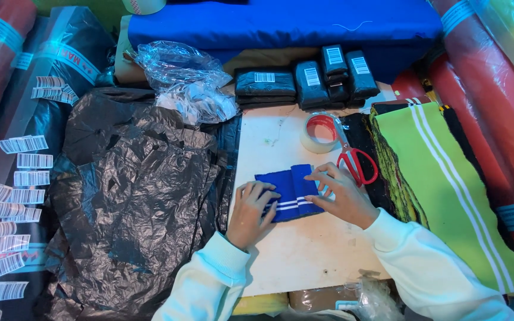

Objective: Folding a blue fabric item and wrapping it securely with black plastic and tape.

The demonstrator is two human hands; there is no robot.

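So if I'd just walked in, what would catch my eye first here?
Probably the two hands, left hand and right hand, pressing a folded blue cloth with white stripes flat on the white table in the middle. Right of them lie red scissors and a stack of bright green striped cloth; to the left sprawls a heap of black plastic bags.

both hands, left hand (250, 213) and right hand (339, 195), press flat on a folded blue knit cuff (288, 190) beside red scissors (358, 163).
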